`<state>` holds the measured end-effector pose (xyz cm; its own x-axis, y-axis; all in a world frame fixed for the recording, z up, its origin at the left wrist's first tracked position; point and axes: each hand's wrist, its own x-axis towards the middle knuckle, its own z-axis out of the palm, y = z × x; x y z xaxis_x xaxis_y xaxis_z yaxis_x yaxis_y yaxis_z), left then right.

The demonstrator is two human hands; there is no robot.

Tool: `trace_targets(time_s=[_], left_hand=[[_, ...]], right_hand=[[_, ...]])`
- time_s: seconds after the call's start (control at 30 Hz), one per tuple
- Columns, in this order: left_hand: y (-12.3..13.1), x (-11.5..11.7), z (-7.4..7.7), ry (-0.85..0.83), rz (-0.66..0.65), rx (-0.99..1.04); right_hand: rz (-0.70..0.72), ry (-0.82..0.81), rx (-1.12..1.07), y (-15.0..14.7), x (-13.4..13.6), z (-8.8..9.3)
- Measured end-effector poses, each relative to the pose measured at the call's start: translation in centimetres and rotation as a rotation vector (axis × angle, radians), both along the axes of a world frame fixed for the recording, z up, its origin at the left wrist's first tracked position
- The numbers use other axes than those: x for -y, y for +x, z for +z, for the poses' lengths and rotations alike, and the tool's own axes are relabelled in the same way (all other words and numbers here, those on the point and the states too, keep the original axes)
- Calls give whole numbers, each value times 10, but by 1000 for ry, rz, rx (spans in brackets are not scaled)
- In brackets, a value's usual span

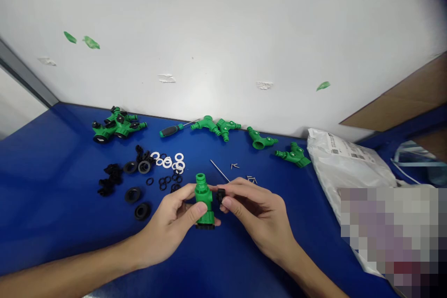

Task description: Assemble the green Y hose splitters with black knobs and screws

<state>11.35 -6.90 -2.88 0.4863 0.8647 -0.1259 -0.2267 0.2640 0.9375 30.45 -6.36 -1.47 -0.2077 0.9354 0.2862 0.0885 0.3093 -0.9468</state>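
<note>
My left hand (167, 226) grips a green plastic hose connector (204, 198), which stands upright with its black-ended base at the bottom. My right hand (260, 214) pinches a small black plastic part (221, 195) between thumb and fingers. That part sits against the right side of the connector, and the fingers partly hide it. Both hands are held just above the blue table (52, 195), and the lower part of the connector is partly covered by my left thumb.
Green multi-way splitters (117, 125) (216, 126) (293, 154), a screwdriver (171, 131), white washers (167, 162), black O-rings (167, 181), black rings (133, 194), a thin metal rod (220, 170) and small screws (251, 179) lie about. A white plastic bag (349, 167) lies at right against the white wall (223, 46).
</note>
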Motion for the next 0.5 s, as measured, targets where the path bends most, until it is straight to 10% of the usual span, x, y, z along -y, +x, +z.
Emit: trace_targets(time_s=[0.5], left_hand=[[1, -2, -8, -254, -115, 196]], right_hand=[[93, 203, 92, 6, -2, -2]])
